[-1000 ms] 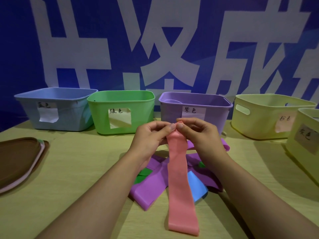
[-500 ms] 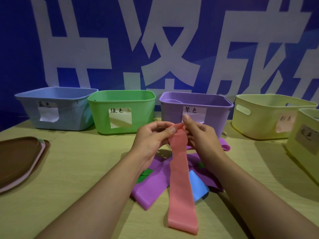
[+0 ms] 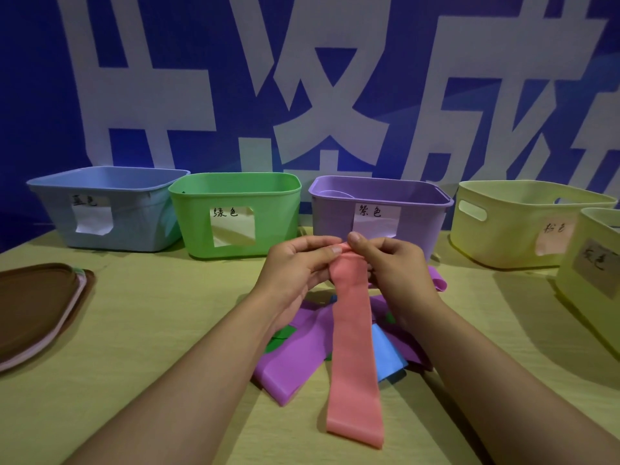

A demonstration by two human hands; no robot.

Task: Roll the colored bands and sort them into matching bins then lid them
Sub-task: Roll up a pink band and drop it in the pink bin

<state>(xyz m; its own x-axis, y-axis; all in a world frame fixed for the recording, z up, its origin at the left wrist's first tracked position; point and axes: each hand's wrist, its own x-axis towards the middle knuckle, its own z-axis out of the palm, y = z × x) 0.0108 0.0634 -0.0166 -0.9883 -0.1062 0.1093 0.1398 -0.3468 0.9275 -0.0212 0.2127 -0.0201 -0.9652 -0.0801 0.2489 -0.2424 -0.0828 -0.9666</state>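
Hanging from both hands, the pink band (image 3: 354, 357) drops toward six o'clock, its lower end lying on the table (image 3: 134, 380) nearest the camera. Under and behind it sits a heap of loose bands: a purple band (image 3: 295, 357) spread toward seven o'clock, a blue band (image 3: 385, 355) peeking out at four o'clock of the pink strip, and scraps of a green band (image 3: 280, 335) by the left wrist. Farther in, the left hand (image 3: 295, 266) and the right hand (image 3: 392, 266) meet at the band's top edge, each pinching it between thumb and curled fingers, the edge bunched between them. Off at nine o'clock, a stack of lids (image 3: 37, 303), brown on top with a pink rim below, lies on the table. At the far edge stands a row of labelled bins: a blue bin (image 3: 134, 223) at eleven o'clock, a green bin (image 3: 275, 223), a purple bin (image 3: 422, 226) directly behind the hands, and two yellow bins at two o'clock, the farther yellow bin (image 3: 510, 236) and a nearer yellow bin (image 3: 600, 297) cut by the frame. Behind them hangs a blue banner (image 3: 40, 95) with large white characters.
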